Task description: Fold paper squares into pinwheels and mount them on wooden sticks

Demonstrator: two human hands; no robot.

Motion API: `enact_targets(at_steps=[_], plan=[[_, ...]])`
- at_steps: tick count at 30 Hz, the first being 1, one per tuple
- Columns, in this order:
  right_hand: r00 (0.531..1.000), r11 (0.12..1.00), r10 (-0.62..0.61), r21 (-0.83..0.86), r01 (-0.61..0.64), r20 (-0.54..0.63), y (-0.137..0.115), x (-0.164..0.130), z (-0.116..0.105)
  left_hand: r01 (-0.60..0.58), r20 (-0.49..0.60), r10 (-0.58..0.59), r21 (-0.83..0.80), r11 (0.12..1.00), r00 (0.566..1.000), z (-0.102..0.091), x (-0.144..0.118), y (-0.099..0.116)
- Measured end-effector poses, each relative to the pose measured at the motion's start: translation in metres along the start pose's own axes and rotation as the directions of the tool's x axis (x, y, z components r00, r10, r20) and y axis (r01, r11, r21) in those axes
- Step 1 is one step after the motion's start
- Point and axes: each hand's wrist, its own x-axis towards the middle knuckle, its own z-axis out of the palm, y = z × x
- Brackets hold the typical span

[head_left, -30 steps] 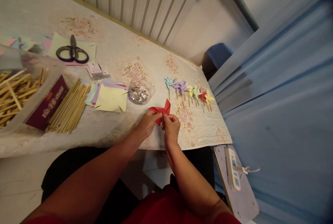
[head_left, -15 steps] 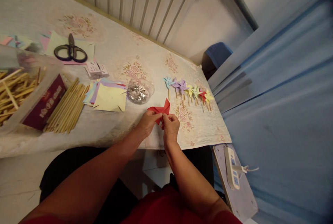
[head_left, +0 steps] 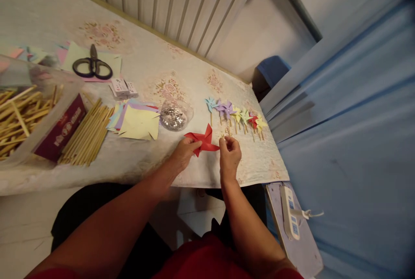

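A red paper pinwheel [head_left: 206,141] with folded blades is held just over the front of the table. My left hand [head_left: 185,151] pinches it from the left, thumb lying near its centre. At the tip of the right blade, my right hand [head_left: 231,152] has thumb and index finger pressed together, the other fingers curled. Behind the pinwheel stands a clear plastic bowl [head_left: 175,115] of small shiny metal pieces. To its left lies a stack of coloured paper squares [head_left: 139,122] with slit corners, yellow on top. Several finished pinwheels on sticks [head_left: 228,109] lie in a row farther right.
At left are a bundle of thin wooden sticks [head_left: 87,136], a plastic bag of sticks [head_left: 24,117] and black-handled scissors [head_left: 93,67] on paper. Small white boxes [head_left: 121,87] sit nearby. A power strip [head_left: 291,214] rests on a stool beside the blue curtain [head_left: 350,149].
My right hand has moved right, from the pinwheel's centre to its right blade tip, and that blade now shows stretched out. My left hand keeps its hold in about the same place.
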Motion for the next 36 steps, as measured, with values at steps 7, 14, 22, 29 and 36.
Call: enact_targets(at_steps=[7, 14, 22, 29, 36], plan=[[0.782, 0.989, 0.128, -0.025, -0.142, 0.610, -0.008, 0.024, -0.005, 0.013, 0.115, -0.022, 0.083, 0.996, 0.993, 0.000, -0.003, 0.005], [0.754, 0.972, 0.197, -0.024, -0.233, 0.626, 0.008, 0.020, 0.009, 0.015, 0.103, -0.034, 0.182, 0.983, 0.994, 0.000, -0.005, 0.008], [0.749, 0.959, 0.224, -0.004, -0.283, 0.624, 0.009, 0.017, 0.016, 0.032, 0.030, -0.037, 0.151, 0.988, 0.999, -0.003, -0.006, 0.008], [0.747, 0.956, 0.248, -0.033, -0.290, 0.617, 0.011, 0.018, 0.022, 0.027, 0.031, -0.032, 0.137, 0.990, 0.999, -0.005, -0.005, 0.010], [0.786, 0.974, 0.171, 0.019, -0.227, 0.594, -0.002, 0.031, 0.022, 0.006, -0.017, -0.004, 0.150, 0.989, 1.000, -0.005, -0.006, 0.017]])
